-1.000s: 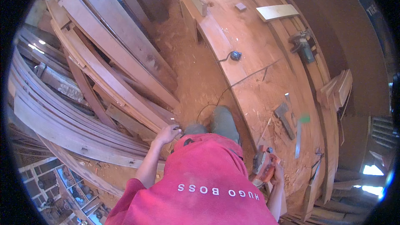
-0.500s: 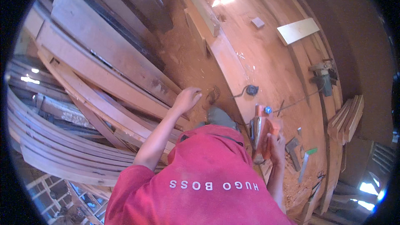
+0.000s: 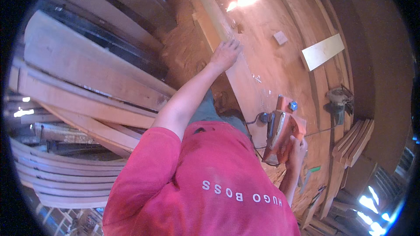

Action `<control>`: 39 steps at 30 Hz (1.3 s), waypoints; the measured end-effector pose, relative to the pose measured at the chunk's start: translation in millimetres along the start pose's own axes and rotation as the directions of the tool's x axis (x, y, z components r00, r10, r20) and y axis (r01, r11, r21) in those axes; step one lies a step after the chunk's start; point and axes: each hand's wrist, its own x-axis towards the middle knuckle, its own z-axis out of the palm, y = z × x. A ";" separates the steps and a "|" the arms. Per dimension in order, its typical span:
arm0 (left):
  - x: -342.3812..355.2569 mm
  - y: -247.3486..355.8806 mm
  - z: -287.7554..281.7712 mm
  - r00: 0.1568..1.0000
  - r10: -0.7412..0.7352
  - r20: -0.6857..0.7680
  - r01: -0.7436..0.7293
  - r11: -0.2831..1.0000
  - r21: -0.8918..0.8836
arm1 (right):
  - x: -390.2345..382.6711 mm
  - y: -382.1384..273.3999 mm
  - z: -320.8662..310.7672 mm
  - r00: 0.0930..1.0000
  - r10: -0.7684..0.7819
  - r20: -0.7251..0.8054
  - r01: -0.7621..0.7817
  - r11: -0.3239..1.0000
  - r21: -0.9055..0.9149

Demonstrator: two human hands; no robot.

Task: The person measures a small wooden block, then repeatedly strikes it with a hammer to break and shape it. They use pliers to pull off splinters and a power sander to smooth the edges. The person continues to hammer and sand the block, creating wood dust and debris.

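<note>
An orange handheld planer [image 3: 286, 136] sits over the surface [image 3: 278, 67], long axis pointing away from me; the fingers of my right hand [image 3: 298, 152] are closed round its handle. Ahead and leftward, a long board [image 3: 209, 6] runs lengthwise away. My left hand [image 3: 226, 54] is nearer, at its near end; whether those fingers grip or merely rest, I cannot tell.

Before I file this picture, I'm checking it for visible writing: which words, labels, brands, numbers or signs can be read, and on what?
Red shirt: one row of white capitals, upside down, legible; I won't copy its wording.
Red power planer: no readable text.
Circular saw: too small and dim to read any marking.
</note>
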 end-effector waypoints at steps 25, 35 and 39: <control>15.6 -50.2 24.6 0.936 0.338 -0.099 -0.352 0.916 -0.195 | 84.6 -50.6 47.1 0.984 -0.024 0.176 0.047 0.991 -0.129; 7.1 28.0 51.8 0.779 -0.551 -0.300 0.336 0.771 -0.542 | 91.0 -24.6 12.4 0.982 0.011 0.187 0.021 0.985 -0.170; 22.0 40.2 50.3 0.613 -0.774 -0.160 0.502 0.538 -0.677 | 103.3 -0.4 -2.8 0.981 -0.015 0.194 0.071 0.956 -0.286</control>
